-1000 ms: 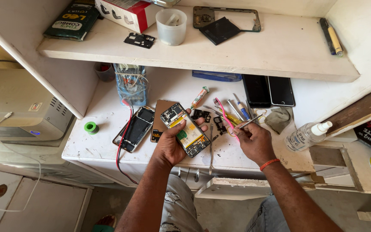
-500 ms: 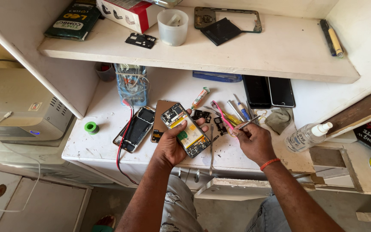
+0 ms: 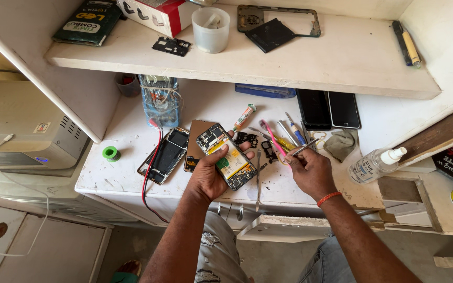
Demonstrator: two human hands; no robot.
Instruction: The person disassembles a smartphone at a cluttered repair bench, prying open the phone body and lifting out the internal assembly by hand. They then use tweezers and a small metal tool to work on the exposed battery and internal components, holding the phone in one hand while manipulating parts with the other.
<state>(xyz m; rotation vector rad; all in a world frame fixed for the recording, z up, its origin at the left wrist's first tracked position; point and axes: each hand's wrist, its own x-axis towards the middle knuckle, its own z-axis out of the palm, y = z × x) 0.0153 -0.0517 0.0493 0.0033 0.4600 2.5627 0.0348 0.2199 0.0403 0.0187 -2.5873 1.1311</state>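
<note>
The left hand [image 3: 211,175] grips an opened phone [image 3: 226,156], the right hand [image 3: 310,170] pinches tweezers [image 3: 304,149], and a red-and-white box [image 3: 155,14] sits at the shelf's [image 3: 342,57] back edge.

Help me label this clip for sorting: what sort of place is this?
Most likely a phone repair bench. The left hand holds an opened phone, the right hand holds tweezers, and small tools and another opened phone lie on the white worktop.

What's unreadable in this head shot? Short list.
- Left hand: covers the opened phone's lower left edge and underside.
- Right hand: tweezers too thin to tell whether the tips hold anything.
- White cup, shelf: contents too small.
- Under the shelf: back of the worktop hidden.
</note>
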